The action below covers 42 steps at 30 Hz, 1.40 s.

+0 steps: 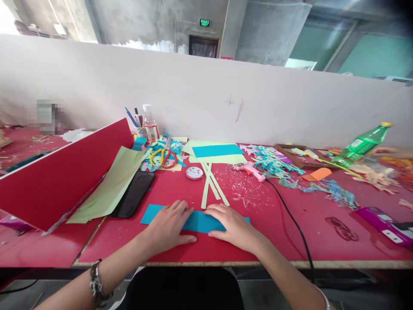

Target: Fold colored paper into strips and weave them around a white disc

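A blue paper strip lies lengthwise across the red table in front of me. My left hand rests on its left part, fingers loosely curved and thumb apart. On the right part lies my right hand, its fingers and thumb also spread against the paper. Just beyond are crossed pale green paper strips and a small round white dish. Farther back, a second blue strip sits on pale green sheets. A pink glue gun lies right of the green strips.
An upright red board, green paper and a black phone stand left. Scissors lie on paper scraps. Rightward are the glue gun's cord, a purple power strip, a green bottle and another person's hand.
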Tool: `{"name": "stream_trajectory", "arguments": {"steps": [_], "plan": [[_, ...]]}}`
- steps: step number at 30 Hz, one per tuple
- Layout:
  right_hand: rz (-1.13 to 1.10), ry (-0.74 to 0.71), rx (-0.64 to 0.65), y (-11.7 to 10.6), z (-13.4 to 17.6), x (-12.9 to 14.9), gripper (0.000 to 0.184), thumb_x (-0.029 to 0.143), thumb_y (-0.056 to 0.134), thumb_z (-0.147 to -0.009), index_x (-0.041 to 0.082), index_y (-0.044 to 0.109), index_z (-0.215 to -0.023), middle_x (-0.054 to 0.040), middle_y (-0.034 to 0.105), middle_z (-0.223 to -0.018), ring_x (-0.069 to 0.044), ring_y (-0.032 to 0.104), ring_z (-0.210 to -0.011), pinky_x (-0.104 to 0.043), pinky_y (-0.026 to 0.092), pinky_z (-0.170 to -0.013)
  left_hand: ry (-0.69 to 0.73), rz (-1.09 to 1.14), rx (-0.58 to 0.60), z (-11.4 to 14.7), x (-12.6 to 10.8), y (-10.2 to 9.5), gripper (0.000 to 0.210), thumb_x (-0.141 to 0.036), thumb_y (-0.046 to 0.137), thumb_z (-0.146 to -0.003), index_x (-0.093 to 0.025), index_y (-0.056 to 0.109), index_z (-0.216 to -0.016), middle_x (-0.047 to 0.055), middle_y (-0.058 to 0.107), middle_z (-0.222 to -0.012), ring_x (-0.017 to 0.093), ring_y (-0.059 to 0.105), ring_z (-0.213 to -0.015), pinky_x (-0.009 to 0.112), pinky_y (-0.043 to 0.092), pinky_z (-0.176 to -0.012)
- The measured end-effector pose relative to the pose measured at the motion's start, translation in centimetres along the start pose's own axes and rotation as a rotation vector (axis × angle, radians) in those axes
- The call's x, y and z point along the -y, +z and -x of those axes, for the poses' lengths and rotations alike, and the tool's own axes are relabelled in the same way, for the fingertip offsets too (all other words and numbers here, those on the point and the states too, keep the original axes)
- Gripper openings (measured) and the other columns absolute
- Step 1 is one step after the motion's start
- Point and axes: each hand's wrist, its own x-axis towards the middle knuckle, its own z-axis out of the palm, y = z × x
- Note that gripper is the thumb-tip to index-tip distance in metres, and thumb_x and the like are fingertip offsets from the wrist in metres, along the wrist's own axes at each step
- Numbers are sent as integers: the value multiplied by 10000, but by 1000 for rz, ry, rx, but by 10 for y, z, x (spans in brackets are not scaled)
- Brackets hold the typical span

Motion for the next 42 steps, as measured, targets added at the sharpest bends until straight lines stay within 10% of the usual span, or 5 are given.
{"name": "stream_trajectory", "arguments": {"steps": [14,17,22,29,42], "plan": [[121,2,9,19,35,29,577,468,567,-695,245,425,-1208,-62,458,-1228,-236,419,-1089,-372,383,-887,93,27,26,20,-8,-1,395,-388,551,-740,-194,500,-1079,70,528,-1083,213,518,-945,317,417,-769],[213,-92,-57,26,42,31,433,356,569,-736,241,481,-1143,-40,524,-1161,-206,491,-992,-335,412,-833,131,36,39,31,-11,-3,553,-532,578,-647,-208,484,-1086,59,554,-1006,226,524,-887,338,410,-742],[171,-180,-121,14,46,32,151,167,453,-822,223,572,-897,17,630,-870,-126,549,-782,-249,401,-722,223,-2,7,39,-16,-8,157,-267,391,-851,-217,537,-820,-3,571,-726,144,529,-646,282,372,-609],[270,-179,-144,-22,20,45,278,168,355,-858,175,486,-614,18,520,-537,-105,424,-476,-250,282,-517,235,144,-52,21,-26,-47,180,-262,336,-872,-196,499,-834,-10,586,-710,118,534,-613,251,348,-584],[-364,50,11,-33,-7,52,293,307,407,-837,164,425,-581,49,399,-518,-62,396,-508,-180,247,-471,343,-144,-325,13,-10,-45,195,-166,385,-815,-179,390,-621,-48,452,-488,98,375,-415,265,235,-478]]}}
